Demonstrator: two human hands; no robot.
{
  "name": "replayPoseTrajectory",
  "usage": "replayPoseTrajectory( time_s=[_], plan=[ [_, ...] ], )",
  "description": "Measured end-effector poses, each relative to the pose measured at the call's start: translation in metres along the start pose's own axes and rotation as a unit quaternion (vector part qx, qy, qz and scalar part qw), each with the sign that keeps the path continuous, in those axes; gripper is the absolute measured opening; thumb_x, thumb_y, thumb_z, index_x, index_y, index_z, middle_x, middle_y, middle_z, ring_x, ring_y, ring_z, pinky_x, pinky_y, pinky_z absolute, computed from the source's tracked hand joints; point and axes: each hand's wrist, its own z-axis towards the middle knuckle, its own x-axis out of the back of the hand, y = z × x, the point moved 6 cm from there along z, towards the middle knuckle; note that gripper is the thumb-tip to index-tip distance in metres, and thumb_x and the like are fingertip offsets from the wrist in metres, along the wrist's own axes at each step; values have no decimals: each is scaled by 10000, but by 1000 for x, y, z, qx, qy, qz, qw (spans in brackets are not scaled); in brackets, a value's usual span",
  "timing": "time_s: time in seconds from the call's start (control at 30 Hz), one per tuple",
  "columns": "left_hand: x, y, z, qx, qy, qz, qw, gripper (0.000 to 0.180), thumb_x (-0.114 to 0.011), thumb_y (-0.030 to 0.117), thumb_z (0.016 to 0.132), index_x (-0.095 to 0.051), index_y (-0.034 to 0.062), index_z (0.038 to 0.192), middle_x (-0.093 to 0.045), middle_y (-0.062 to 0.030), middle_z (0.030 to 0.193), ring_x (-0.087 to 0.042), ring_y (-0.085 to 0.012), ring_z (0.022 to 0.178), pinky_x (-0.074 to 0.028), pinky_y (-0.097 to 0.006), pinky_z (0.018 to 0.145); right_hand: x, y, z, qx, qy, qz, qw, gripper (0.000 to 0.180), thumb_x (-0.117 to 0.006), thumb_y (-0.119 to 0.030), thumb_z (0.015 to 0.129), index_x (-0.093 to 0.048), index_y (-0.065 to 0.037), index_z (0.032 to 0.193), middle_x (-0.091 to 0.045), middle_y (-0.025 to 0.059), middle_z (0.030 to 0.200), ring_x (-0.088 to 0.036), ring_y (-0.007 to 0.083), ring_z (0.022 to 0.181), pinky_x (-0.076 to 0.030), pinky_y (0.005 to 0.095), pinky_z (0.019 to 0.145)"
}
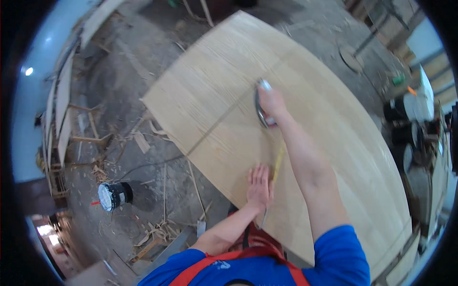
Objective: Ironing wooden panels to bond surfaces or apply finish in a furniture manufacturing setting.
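A large pale plywood sheet [305,86] lies flat in front of me, with a thin dark line running across it. My right hand [272,105] reaches out over the sheet and is closed around a tape measure case [260,110]. Its yellow tape [278,162] runs back along the sheet toward me. My left hand [259,187] lies flat, fingers together, on the near edge of the sheet, pressing beside the tape's end.
The concrete floor at left is strewn with wood strips and shavings [152,233]. A small dark can with a white lid [113,195] stands there. Boards [59,100] lean at far left. Machinery and clutter [415,119] crowd the right side.
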Motion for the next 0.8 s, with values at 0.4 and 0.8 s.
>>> replayPoseTrajectory(
  time_s=[0.4, 0.8],
  plan=[
    [-19, -4, -10, -4, 57, 103, 993, 604, -567, 295, 1059, -469, -18, 1566, -442, -216, 1653, -344, -382, 1596, -213, -563, 1336, 204, 296, -291, -93, 92, -100, 986, 446, -459, -390, 1148, -750, -52, 1145, -718, 329, 935, -715, 527, 932, -529, 607, 748],
    [-24, 16, -6, -24, 35, 172, 984, 618, -606, 311, 1036, -483, 9, 1561, -450, -222, 1641, -362, -382, 1578, -253, -552, 1321, 376, 726, -668, -364, 309, 439, 761, 567, -409, -451, 1151, -614, -63, 1511, -708, 163, 1381, -686, 281, 1153, -565, 461, 1009]
  ],
)
